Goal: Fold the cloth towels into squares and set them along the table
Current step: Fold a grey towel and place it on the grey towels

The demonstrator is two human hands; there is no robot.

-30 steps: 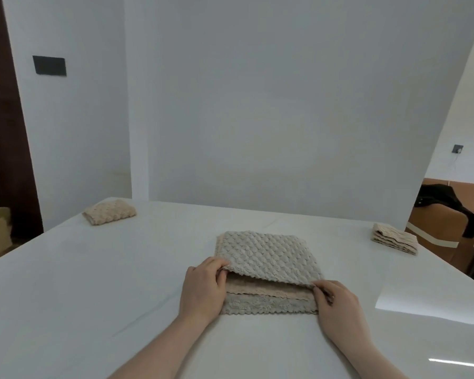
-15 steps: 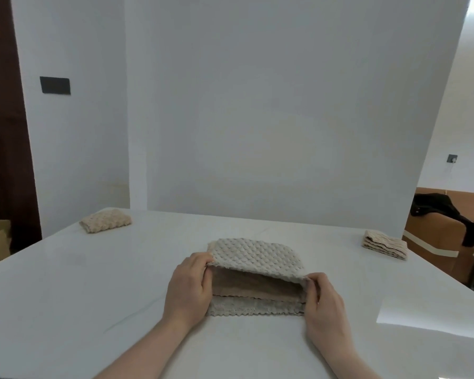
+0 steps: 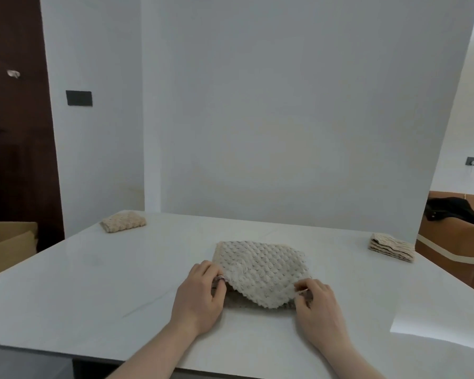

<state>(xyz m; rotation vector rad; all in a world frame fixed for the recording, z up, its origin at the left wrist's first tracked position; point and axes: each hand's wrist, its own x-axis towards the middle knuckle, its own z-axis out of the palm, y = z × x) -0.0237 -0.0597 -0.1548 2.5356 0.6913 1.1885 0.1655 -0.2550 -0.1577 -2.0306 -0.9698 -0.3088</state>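
Beige waffle-weave cloth, a towel (image 3: 260,272), lies near the front edge of the white bench (image 3: 93,291), directly before the person folding it. The left hand (image 3: 199,292) pinches the near-left corner of the top layer, fingers curled round the hem; the right hand (image 3: 316,302) pinches the near-right corner the same way. The upper flap hangs between them and sags to a rounded point at the middle, nearly covering the darker layer beneath.

To finish this fold well, I judge both corners should come down together onto the lower corners, the slack drawn sideways so the near hem runs straight, then the flap pressed flat from the far crease toward the near edge. Letting go with the middle drooping would likely leave a crooked edge rather than a square.

Half a second ago the flap was held up and open, showing a broad tan band of the inner layer; that band is now almost hidden, as the top layer has been brought down and forward over it. Both hands keep their corner grips and sit slightly nearer the bench edge.

Farther back, one folded towel (image 3: 123,221) rests at the far left of the bench. A small stack of folded towels (image 3: 391,250) sits at the far right. A white wall (image 3: 285,119) stands behind.
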